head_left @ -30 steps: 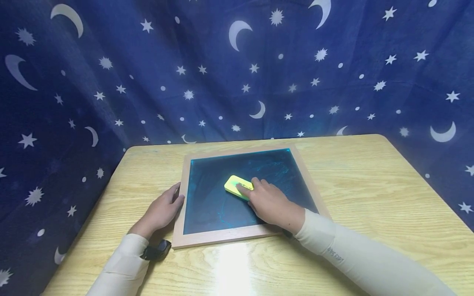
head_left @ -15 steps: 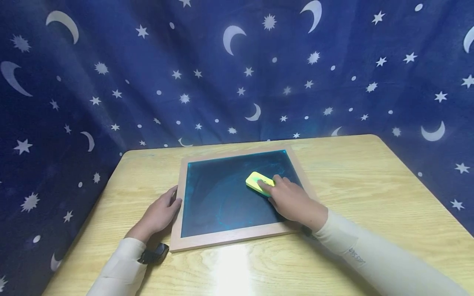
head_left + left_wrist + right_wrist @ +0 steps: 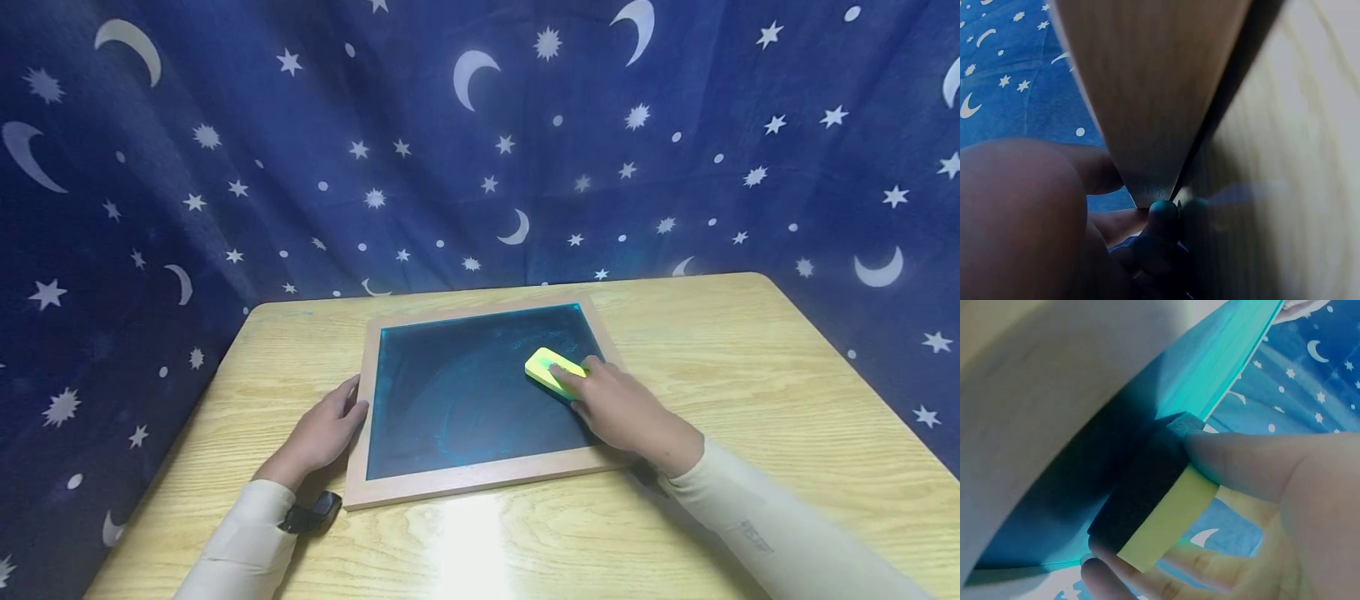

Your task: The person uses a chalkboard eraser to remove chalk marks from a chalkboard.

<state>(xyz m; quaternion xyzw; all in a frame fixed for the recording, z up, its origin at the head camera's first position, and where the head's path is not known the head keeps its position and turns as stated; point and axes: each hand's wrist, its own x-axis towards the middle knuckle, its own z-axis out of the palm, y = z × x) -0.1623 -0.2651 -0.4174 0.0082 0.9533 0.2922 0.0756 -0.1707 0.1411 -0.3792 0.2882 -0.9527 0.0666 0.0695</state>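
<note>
A small chalkboard (image 3: 450,392) in a light wooden frame lies on the table, with faint blue chalk smears on its dark surface. My right hand (image 3: 626,408) grips a yellow chalk eraser (image 3: 551,371) over the board's right part. In the right wrist view the eraser's dark felt side (image 3: 1144,481) faces the board, with my thumb along one side and fingers along the other. At the board's left edge, my left hand (image 3: 322,429) holds the wooden frame (image 3: 1154,94). The left wrist view has the thumb at its upper edge and fingertips (image 3: 1163,215) near its lower edge.
The board rests on a light wood-grain table (image 3: 750,400) with rounded far corners. A dark blue curtain (image 3: 420,108) with moons and stars hangs behind and at the left. A black wrist strap (image 3: 311,512) sits on my left wrist.
My right hand has slid the eraser from the board's middle toward its right side. Chalk smears at the lower middle look fainter. My left hand keeps its place on the frame.
</note>
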